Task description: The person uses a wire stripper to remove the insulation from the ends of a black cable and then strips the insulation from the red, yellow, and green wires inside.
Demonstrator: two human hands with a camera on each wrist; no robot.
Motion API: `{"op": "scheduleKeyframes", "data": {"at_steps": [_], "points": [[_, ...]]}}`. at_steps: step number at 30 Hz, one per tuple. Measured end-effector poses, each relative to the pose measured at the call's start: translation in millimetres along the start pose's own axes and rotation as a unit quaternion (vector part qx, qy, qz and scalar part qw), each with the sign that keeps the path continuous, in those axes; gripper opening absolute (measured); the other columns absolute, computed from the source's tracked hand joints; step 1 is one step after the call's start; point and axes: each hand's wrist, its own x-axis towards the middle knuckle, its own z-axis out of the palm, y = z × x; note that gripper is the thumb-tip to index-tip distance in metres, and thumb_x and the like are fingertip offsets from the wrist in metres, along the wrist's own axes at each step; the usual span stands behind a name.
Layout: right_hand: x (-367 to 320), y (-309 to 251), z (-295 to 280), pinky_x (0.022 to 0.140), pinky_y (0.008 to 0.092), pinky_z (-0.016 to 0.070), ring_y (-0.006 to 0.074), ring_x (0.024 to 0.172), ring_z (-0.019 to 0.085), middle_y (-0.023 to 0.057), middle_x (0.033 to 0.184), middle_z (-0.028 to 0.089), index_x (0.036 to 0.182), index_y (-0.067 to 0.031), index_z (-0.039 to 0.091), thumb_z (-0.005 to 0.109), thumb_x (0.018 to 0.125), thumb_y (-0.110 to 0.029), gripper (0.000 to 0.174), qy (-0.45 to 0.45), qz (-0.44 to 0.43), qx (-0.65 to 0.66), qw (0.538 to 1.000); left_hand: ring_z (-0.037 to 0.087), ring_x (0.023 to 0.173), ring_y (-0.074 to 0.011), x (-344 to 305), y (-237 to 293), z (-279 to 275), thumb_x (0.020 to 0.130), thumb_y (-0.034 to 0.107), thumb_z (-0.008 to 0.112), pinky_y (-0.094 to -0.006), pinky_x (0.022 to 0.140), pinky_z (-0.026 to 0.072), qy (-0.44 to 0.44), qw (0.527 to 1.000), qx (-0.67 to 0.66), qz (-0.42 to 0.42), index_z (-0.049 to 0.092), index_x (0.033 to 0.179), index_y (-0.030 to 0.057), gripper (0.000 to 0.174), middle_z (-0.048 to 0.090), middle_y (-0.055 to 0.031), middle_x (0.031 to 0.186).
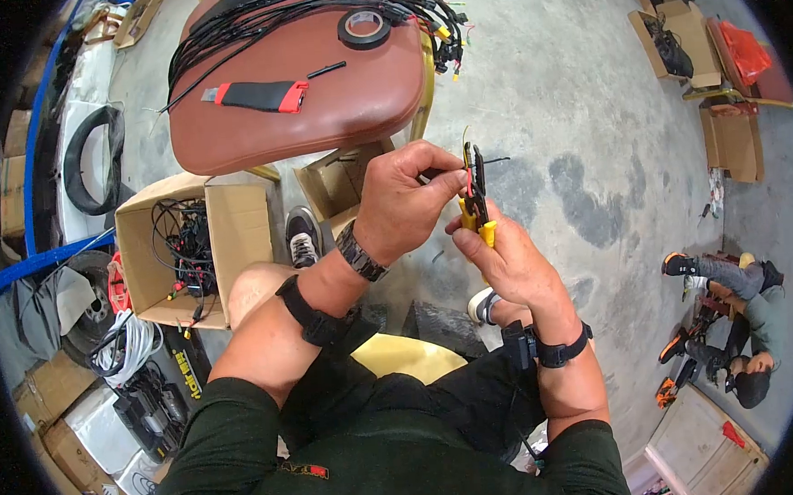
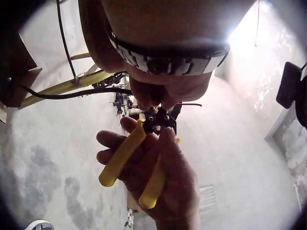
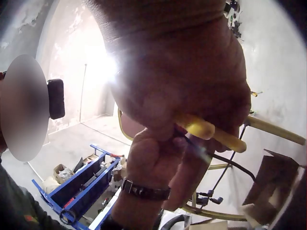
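Note:
My right hand (image 1: 521,261) grips a wire stripper (image 1: 487,234) with yellow handles and a dark head, its head pointing away from me. In the left wrist view its two handles (image 2: 120,158) are spread apart across the palm. My left hand (image 1: 403,200) pinches the end of a black cable (image 2: 72,95) with thumb and fingers, right at the tool's head. A thin red wire (image 2: 192,104) sticks out past the head. The fingers partly hide where cable and tool meet.
Ahead, a brown padded chair (image 1: 319,130) carries a bundle of black cables (image 1: 259,26), a roll of black tape (image 1: 364,28) and a red-and-black utility knife (image 1: 259,97). A cardboard box (image 1: 244,246) of cables stands at left. Another person (image 1: 754,318) sits at far right.

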Motion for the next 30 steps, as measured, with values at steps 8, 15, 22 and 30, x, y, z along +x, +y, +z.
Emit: {"op": "scheduleKeyframes", "data": {"at_steps": [8, 15, 22, 30], "points": [[-2.3, -10.0, -0.6, 0.076, 0.046, 0.0444, 0.0375, 0.087, 0.061, 0.0199, 0.097, 0.064, 0.138, 0.0101, 0.038, 0.075, 0.083, -0.022, 0.073, 0.146, -0.071, -0.348, 0.923, 0.065, 0.075, -0.0087, -3.2, -11.0, 1.0, 0.089, 0.0, 0.07, -0.0223, 0.064, 0.0533, -0.026, 0.992, -0.105, -0.069, 0.067, 0.098, 0.0006, 0.01, 0.069, -0.0037, 0.085], [-1.7, -0.8, -0.9, 0.071, 0.0452, 0.0398, 0.0326, 0.081, 0.057, 0.0134, 0.091, 0.06, 0.144, 0.0061, 0.031, 0.078, 0.078, -0.019, 0.085, 0.196, -0.123, -0.414, 0.881, 0.069, 0.084, -0.0131, -12.8, -23.9, 5.2, 0.091, -0.003, 0.065, -0.0278, 0.073, 0.0592, -0.008, 0.969, -0.238, -0.06, 0.064, 0.104, -0.0017, 0.013, 0.071, -0.0069, 0.095], [-2.6, -2.3, -1.0, 0.071, 0.0458, 0.0388, 0.0322, 0.08, 0.055, 0.0136, 0.092, 0.058, 0.148, 0.0049, 0.024, 0.08, 0.074, -0.019, 0.096, 0.192, -0.132, -0.402, 0.885, 0.069, 0.085, -0.0151, -8.5, -18.3, -1.5, 0.09, -0.007, 0.064, -0.0295, 0.076, 0.0592, -0.049, 0.966, -0.246, -0.052, 0.064, 0.104, -0.0021, 0.014, 0.07, -0.0079, 0.096], [-3.4, -2.0, 0.8, 0.072, 0.0441, 0.0396, 0.0315, 0.083, 0.055, 0.0132, 0.094, 0.058, 0.151, 0.0019, 0.023, 0.082, 0.071, -0.017, 0.102, 0.209, -0.154, -0.397, 0.88, 0.069, 0.088, -0.0182, -7.6, -16.9, -4.2, 0.089, -0.003, 0.069, -0.0337, 0.077, 0.0613, -0.067, 0.96, -0.269, -0.044, 0.062, 0.103, -0.0027, 0.016, 0.068, -0.0101, 0.101]]}}
